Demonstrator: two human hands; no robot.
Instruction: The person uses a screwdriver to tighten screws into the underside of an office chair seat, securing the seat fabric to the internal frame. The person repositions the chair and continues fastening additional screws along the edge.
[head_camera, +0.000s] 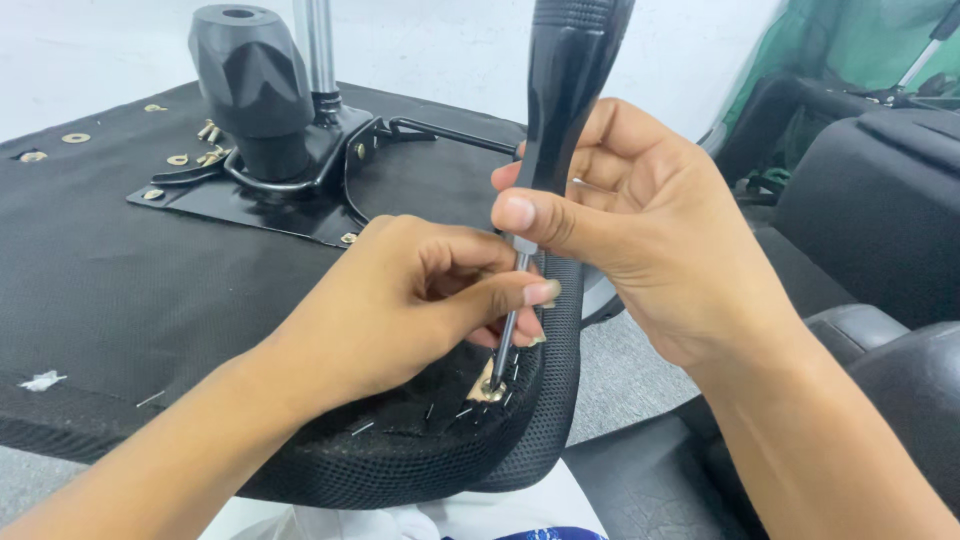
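Holding a screwdriver (560, 110) by its black handle, the right hand (640, 230) has its fingers wrapped tight around it. The left hand (420, 295) pinches the thin metal shaft between thumb and fingers, low down, to keep it steady.

The tip sits on a screw (490, 385) with a gold washer, at the near edge of the seat (120, 290). The seat is upside down, with black cloth and a mesh rim. Small staples stick out near the screw.

It looks like the screw is being turned right now. I cannot tell if it goes in or out. The next move needs the tip to stay in the screw head, with the tool held straight and pushed down while it turns.

At the far edge of the seat, a black metal plate (250, 200) holds a big black knob (250, 80) and a shiny pole (320, 50). Loose gold screws and washers (205, 155) lie beside it.

I see no boxes, labels or signs. A green net (850, 45) hangs at the far right, behind black chair parts (880, 210).
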